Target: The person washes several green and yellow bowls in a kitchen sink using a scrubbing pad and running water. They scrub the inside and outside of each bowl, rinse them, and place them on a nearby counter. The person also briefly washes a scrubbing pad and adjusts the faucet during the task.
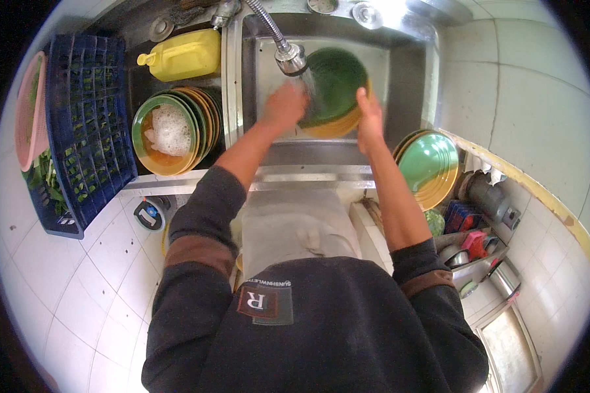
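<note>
A green and yellow plate (pixel 337 91) is tilted over the right basin of a metal sink (pixel 378 54). My right hand (pixel 370 115) grips its right rim, thumb on the upper face. Blurred beside the plate's left edge is my left hand (pixel 286 105), under the running tap; whether it touches the plate or holds anything I cannot tell. Water falls from the chrome tap head (pixel 291 59) between the hand and the plate. Leaning in the left basin is a stack of similar plates (pixel 150 159), the front one bearing white foam (pixel 172 130).
Behind that stack lies a yellow plastic jug (pixel 189 54). A blue plastic crate (pixel 91 123) with green leaves stands at the left, a pink basket (pixel 27 113) beside it. More plates (pixel 430 164) lean right of the sink. A metal divider (pixel 232 78) separates the basins.
</note>
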The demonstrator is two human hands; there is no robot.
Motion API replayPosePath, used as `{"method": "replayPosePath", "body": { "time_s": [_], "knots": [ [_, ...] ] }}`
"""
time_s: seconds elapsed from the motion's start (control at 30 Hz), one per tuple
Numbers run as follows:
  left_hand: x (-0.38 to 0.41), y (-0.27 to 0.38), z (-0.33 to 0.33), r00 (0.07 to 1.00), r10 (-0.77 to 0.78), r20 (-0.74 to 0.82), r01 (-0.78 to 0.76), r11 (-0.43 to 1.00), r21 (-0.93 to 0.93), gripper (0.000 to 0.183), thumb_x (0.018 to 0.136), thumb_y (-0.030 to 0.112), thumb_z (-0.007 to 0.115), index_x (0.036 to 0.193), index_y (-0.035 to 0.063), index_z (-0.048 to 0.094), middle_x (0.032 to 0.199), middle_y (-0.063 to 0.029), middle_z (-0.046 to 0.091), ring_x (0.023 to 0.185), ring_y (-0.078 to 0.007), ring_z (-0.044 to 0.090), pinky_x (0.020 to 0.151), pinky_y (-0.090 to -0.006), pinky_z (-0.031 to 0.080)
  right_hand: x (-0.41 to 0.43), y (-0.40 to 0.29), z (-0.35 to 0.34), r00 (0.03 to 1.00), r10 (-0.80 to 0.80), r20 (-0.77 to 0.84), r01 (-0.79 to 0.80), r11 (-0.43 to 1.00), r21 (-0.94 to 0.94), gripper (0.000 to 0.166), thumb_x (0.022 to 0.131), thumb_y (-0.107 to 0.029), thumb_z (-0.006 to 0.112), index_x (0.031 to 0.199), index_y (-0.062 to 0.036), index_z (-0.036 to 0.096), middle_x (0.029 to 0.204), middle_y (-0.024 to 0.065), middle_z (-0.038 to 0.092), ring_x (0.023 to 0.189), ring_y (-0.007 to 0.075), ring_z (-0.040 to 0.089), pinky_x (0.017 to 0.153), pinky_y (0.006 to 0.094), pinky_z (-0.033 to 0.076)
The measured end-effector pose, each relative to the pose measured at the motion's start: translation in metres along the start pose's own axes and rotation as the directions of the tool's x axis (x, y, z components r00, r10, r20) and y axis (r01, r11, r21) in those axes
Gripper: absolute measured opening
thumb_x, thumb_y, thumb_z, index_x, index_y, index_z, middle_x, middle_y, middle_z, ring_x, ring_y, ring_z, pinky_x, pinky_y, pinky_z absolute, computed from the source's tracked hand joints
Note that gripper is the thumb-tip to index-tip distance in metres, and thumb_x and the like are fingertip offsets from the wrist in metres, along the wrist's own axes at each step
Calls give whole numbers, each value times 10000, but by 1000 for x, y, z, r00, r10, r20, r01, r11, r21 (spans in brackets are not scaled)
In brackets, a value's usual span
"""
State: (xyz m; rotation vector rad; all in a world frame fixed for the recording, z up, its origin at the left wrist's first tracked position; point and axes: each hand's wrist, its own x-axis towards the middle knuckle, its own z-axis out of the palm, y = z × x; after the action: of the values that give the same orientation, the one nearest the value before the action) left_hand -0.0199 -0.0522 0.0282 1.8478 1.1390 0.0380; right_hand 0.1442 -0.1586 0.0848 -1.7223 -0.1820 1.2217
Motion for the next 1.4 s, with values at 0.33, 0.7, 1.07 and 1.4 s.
{"method": "replayPosePath", "body": {
  "time_s": [0.33, 0.7, 1.07, 1.4],
  "knots": [
    [-2, 1, 12, 998, 30, -52, -34, 997, -69, 245, 983, 247, 527, 954, 11, 587, 999, -279, 657, 991, -515, 609, 844, -575, 470, -3, -4, 5, 994, 105, 5, -105, 994, 9, 729, 965, -562, 615, 1533, -139, 442, 1385, 82, 565, 1254, 229, 522, 1006, 412, 451],
    [14, -10, -10, 1000, 5, 10, -6, 997, 77, 253, 985, 260, 545, 1105, 53, 628, 1039, -215, 686, 957, -432, 676, 848, -539, 525, 5, 12, 12, 996, -23, 89, 24, 1000, -15, 690, 994, -530, 595, 1481, -54, 488, 1368, 115, 577, 1255, 235, 511, 1082, 398, 384],
    [23, -11, -16, 965, -173, -195, 171, 985, -30, 285, 1003, 283, 512, 1123, 43, 609, 960, -267, 675, 951, -482, 642, 829, -561, 496, -11, 8, 18, 996, -70, 54, 74, 994, -85, 699, 1010, -490, 588, 1524, -46, 423, 1406, 113, 559, 1265, 230, 524, 1092, 375, 389],
    [28, -45, 4, 989, -65, -133, 78, 992, 95, 295, 995, 286, 524, 1022, 0, 591, 969, -302, 661, 966, -456, 665, 833, -594, 500, -5, 3, 21, 984, -163, 73, 170, 980, -103, 634, 1013, -438, 610, 1485, -34, 481, 1329, 113, 609, 1202, 202, 551, 1055, 353, 417]
  ]
}}
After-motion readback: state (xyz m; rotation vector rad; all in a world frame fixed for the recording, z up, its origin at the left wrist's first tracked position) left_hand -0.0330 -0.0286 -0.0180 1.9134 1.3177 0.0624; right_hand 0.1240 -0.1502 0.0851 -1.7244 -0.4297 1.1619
